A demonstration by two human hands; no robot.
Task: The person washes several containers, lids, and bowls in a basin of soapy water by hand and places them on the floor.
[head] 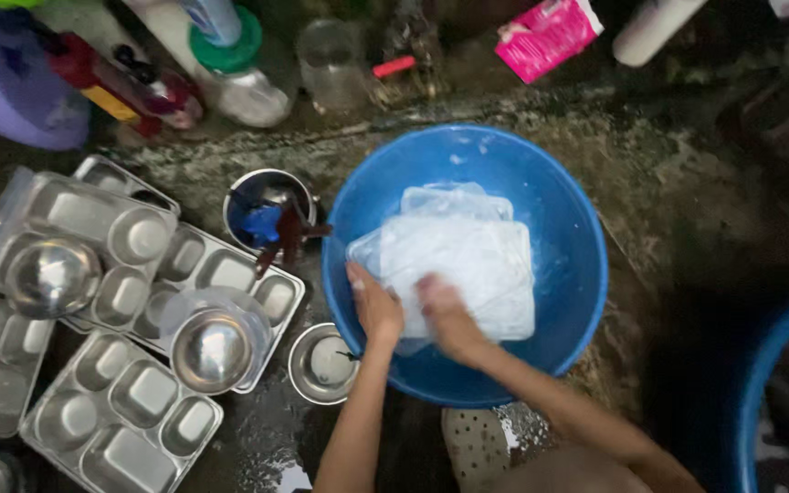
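A big blue basin (577,265) stands on the wet floor with clear plastic container lids (477,256) lying in soapy water inside it. My left hand (374,306) grips the near left edge of the top lid. My right hand (445,315) presses down on the lid's surface close beside it, fingers curled; I cannot see whether it holds a sponge. Another clear lid (454,196) shows beneath, toward the far side of the basin.
Several steel compartment trays (120,420) and small steel bowls (212,351) lie at the left. A steel cup with utensils (267,219) stands beside the basin. Bottles, a clear jar (331,64) and a pink packet (545,35) line the back. A second blue basin (769,365) sits at the right.
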